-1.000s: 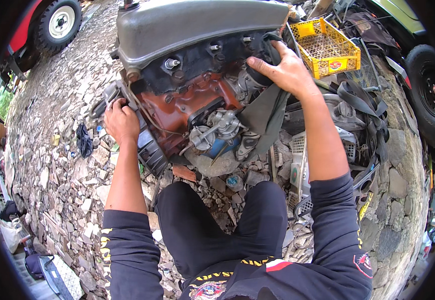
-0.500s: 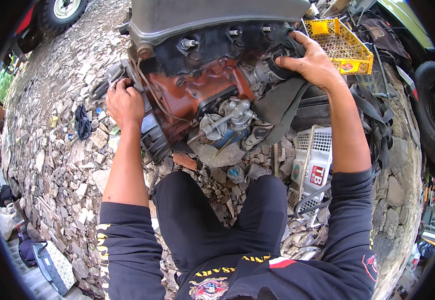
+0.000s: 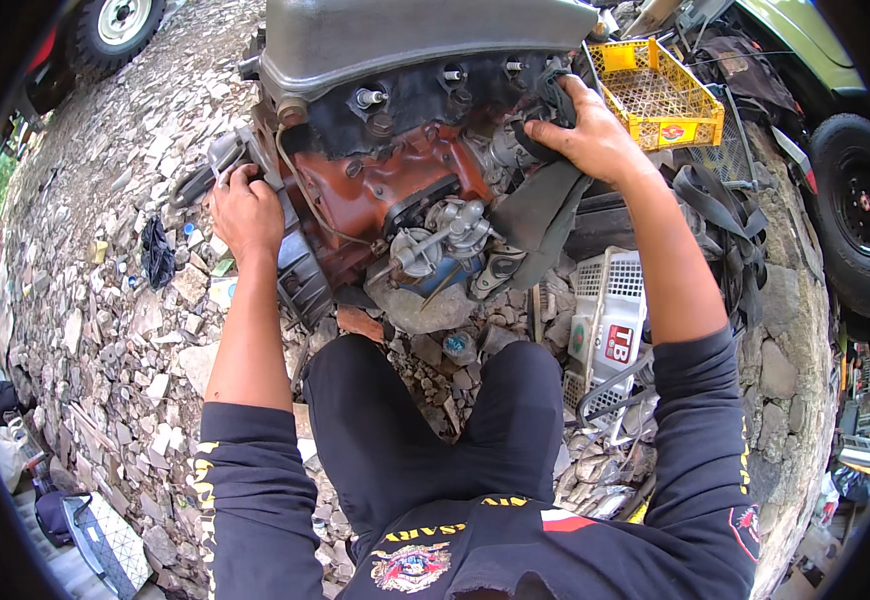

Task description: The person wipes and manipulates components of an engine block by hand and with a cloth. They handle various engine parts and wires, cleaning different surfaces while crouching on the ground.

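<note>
A car engine [image 3: 375, 185] with an orange-red block stands in front of me, below a grey valve cover [image 3: 425, 45]. Several spark plugs [image 3: 370, 98] stick out of its black upper side. At the left end, my left hand [image 3: 247, 215] curls its fingers over a grey metal housing [image 3: 300, 265]. My right hand [image 3: 595, 138] grips a dark grey cloth [image 3: 540, 215] at the engine's right end, thumb apart from the fingers. The cloth hangs below that hand, partly over the parts there. Low on the near side sits a silver fuel pump [image 3: 445, 240].
Loose broken stones [image 3: 115, 330] cover the ground. A yellow crate [image 3: 690, 130] lies beyond my right hand, and a white plastic basket [image 3: 605, 310] below it. Black straps [image 3: 725, 215] are heaped nearby. A vehicle tyre [image 3: 860, 210] stands at the far right.
The whole view has shifted slightly, so the engine and crate sit further left. My right hand has moved a little along with the cloth; my left hand keeps its hold.
</note>
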`<state>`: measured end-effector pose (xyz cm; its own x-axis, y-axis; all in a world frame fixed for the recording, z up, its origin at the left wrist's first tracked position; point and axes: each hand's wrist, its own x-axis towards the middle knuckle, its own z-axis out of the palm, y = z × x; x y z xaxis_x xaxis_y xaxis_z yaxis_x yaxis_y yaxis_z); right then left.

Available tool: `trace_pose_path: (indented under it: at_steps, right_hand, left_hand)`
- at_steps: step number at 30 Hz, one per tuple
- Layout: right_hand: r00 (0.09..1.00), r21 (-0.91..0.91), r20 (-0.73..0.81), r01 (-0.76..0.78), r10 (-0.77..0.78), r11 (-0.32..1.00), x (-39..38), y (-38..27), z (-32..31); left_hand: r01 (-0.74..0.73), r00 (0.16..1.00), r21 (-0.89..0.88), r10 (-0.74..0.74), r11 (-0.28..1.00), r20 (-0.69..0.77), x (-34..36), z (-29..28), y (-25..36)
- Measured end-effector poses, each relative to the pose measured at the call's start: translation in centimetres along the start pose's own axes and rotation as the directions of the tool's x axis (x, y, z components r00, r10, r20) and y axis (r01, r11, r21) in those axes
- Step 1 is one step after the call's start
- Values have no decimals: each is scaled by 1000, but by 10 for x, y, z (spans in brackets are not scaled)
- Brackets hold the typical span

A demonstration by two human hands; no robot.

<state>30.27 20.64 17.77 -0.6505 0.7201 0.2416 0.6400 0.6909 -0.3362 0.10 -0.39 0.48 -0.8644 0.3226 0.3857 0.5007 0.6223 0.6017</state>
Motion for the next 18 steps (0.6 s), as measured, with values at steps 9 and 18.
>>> trace_pose_path:
  at_steps: [9, 18]
  right_hand:
    - [959, -168, 72, -260, 275, 951, 1, -26, -20]
    - [932, -237, 306, 274, -196, 932, 8, 11, -40]
  left_hand:
    - [1, 1000, -4, -1, 1000, -21, 1, -1, 2]
    - [30, 999, 15, -30, 999, -14, 1, 0, 3]
